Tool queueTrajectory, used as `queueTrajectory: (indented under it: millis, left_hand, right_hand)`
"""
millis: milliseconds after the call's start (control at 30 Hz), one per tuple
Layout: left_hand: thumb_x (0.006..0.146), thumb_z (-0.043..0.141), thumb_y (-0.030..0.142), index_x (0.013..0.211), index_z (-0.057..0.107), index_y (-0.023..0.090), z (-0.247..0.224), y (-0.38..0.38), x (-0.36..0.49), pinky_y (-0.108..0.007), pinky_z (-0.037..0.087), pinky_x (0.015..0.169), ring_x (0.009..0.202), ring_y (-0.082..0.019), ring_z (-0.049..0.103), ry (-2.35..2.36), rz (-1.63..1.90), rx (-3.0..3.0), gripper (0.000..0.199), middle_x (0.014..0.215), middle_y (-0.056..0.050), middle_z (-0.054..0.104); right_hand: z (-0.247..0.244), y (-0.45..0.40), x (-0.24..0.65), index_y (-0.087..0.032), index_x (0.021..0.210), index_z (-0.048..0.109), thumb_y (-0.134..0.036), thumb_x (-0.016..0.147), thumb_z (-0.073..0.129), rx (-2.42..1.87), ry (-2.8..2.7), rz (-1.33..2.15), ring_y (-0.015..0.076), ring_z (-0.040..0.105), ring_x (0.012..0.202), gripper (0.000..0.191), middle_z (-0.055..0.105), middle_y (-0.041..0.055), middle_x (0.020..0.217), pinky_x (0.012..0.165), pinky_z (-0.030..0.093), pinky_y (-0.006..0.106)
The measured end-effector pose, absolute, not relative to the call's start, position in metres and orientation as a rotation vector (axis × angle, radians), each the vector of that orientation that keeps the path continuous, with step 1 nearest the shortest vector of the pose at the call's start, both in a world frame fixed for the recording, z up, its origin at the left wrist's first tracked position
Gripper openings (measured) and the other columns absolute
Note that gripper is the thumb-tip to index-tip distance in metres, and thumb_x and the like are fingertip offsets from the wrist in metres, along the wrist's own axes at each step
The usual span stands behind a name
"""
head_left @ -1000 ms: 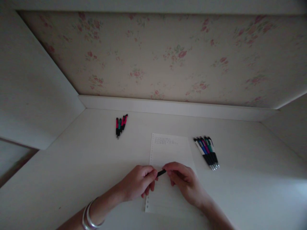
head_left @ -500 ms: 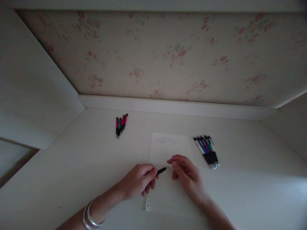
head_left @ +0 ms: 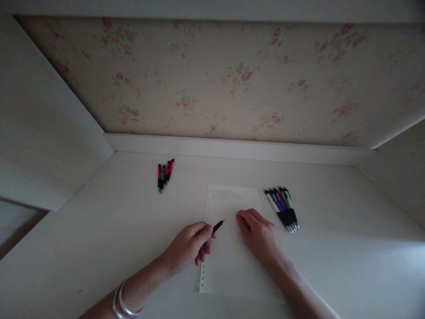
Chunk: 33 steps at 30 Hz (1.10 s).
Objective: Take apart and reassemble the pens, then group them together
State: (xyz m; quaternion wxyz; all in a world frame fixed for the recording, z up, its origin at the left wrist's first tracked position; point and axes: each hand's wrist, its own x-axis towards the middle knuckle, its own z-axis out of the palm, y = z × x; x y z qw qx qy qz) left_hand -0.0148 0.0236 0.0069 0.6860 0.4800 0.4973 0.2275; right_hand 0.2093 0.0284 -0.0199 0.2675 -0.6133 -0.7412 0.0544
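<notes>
My left hand (head_left: 191, 247) is closed around a pen (head_left: 218, 227). The pen's black grip and thin pale point stick out past the thumb, aimed up and to the right, while its rear part is hidden in the palm. A little to the right, apart from the pen point, is my right hand (head_left: 260, 235), its thumb and fingertips pinched together; whatever they hold is too small or hidden to make out. Both hands are over a sheet of punched paper (head_left: 232, 270) with several lines of handwriting near its top.
Several pens (head_left: 283, 210) with white, blue, purple and green barrels lie side by side right of the paper. Another group of red and green pens (head_left: 165, 176) lies at the back left. The white desk (head_left: 133, 212) ends at a floral-papered wall (head_left: 199, 79).
My right hand has drawn back from the pen point, and its fingers have curled closer together. My left hand has tilted the pen more steeply upward. The view has shifted slightly.
</notes>
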Motion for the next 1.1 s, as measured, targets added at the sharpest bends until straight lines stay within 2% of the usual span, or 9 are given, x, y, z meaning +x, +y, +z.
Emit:
queueTrajectory:
  millis: [167, 233, 400, 533, 667, 733, 867, 1000, 1100]
  left_hand:
    - [0.086, 0.052, 0.062, 0.085, 0.061, 0.015, 0.013, 0.023, 0.001, -0.019, 0.029, 0.04, 0.044, -0.008, 0.045, 1.11, 0.684, 0.84, 0.048, 0.058, 0.003, 0.054]
    - [0.085, 0.054, 0.062, 0.085, 0.061, 0.015, 0.013, 0.025, 0.009, -0.019, 0.029, 0.041, 0.045, -0.008, 0.044, 1.067, 0.734, 0.775, 0.048, 0.058, 0.003, 0.054]
    - [0.087, 0.052, 0.061, 0.086, 0.059, 0.016, 0.005, 0.028, 0.024, -0.021, 0.027, 0.042, 0.045, -0.009, 0.043, 1.0, 0.77, 0.755, 0.046, 0.055, 0.004, 0.052]
    - [0.089, 0.05, 0.061, 0.078, 0.054, 0.017, 0.002, 0.025, 0.025, -0.022, 0.029, 0.043, 0.044, -0.009, 0.041, 0.975, 0.751, 0.919, 0.046, 0.054, 0.004, 0.05]
    - [0.089, 0.047, 0.065, 0.07, 0.05, 0.018, 0.002, 0.022, 0.025, -0.024, 0.031, 0.046, 0.048, -0.01, 0.043, 0.963, 0.693, 1.066, 0.051, 0.058, 0.002, 0.05]
    - [0.09, 0.046, 0.066, 0.072, 0.05, 0.018, 0.001, 0.022, 0.024, -0.024, 0.031, 0.047, 0.049, -0.01, 0.042, 0.963, 0.671, 1.087, 0.051, 0.059, 0.002, 0.05]
    - [0.092, 0.047, 0.061, 0.077, 0.052, 0.018, -0.004, 0.021, 0.022, -0.024, 0.027, 0.046, 0.048, -0.009, 0.037, 0.938, 0.644, 1.072, 0.046, 0.057, 0.005, 0.045]
    - [0.094, 0.047, 0.056, 0.083, 0.057, 0.016, -0.006, 0.02, 0.021, -0.024, 0.026, 0.047, 0.048, -0.009, 0.036, 0.919, 0.631, 1.051, 0.043, 0.057, 0.005, 0.046]
    - [0.092, 0.049, 0.055, 0.086, 0.058, 0.016, -0.003, 0.02, 0.021, -0.023, 0.027, 0.048, 0.049, -0.009, 0.039, 0.944, 0.616, 1.014, 0.04, 0.059, 0.004, 0.049]
  right_hand:
    - [-0.019, 0.025, 0.206, -0.019, 0.109, 0.068, -0.03, 0.097, 0.048, -1.662, -1.992, 0.192, 0.0175, 0.067, 0.065, 0.026, 0.074, 0.0086, 0.092, 0.06, 0.046, 0.027]
    - [-0.019, 0.023, 0.207, -0.019, 0.111, 0.067, -0.03, 0.099, 0.046, -1.622, -1.958, 0.211, 0.0182, 0.067, 0.068, 0.027, 0.074, 0.0088, 0.092, 0.064, 0.047, 0.028]
    - [-0.013, 0.019, 0.204, -0.018, 0.099, 0.068, -0.033, 0.1, 0.046, -1.488, -1.859, 0.423, 0.0193, 0.066, 0.074, 0.026, 0.072, 0.0086, 0.086, 0.07, 0.048, 0.029]
    - [0.0, 0.017, 0.19, -0.019, 0.101, 0.067, -0.042, 0.098, 0.049, -1.423, -1.64, 0.915, 0.0174, 0.064, 0.071, 0.03, 0.071, 0.0055, 0.083, 0.064, 0.047, 0.027]
    - [0.005, 0.017, 0.179, -0.019, 0.077, 0.062, -0.045, 0.097, 0.049, -1.284, -1.465, 1.281, 0.0146, 0.057, 0.063, 0.036, 0.061, -0.0001, 0.064, 0.062, 0.045, 0.025]
    - [0.004, 0.017, 0.178, -0.018, 0.071, 0.06, -0.047, 0.095, 0.053, -1.287, -1.387, 1.318, 0.0132, 0.051, 0.061, 0.038, 0.055, -0.0012, 0.062, 0.058, 0.041, 0.024]
    - [0.001, 0.019, 0.183, -0.018, 0.081, 0.064, -0.055, 0.089, 0.059, -1.301, -1.132, 1.361, 0.0111, 0.044, 0.056, 0.039, 0.049, -0.002, 0.064, 0.049, 0.035, 0.022]
    - [0.001, 0.023, 0.19, -0.019, 0.089, 0.068, -0.062, 0.081, 0.065, -1.317, -0.886, 1.358, 0.0119, 0.048, 0.056, 0.044, 0.051, -0.0004, 0.067, 0.048, 0.037, 0.021]
    - [0.0, 0.027, 0.198, -0.02, 0.092, 0.067, -0.064, 0.081, 0.063, -1.356, -0.868, 1.227, 0.0132, 0.051, 0.056, 0.045, 0.056, 0.0003, 0.067, 0.048, 0.039, 0.023]
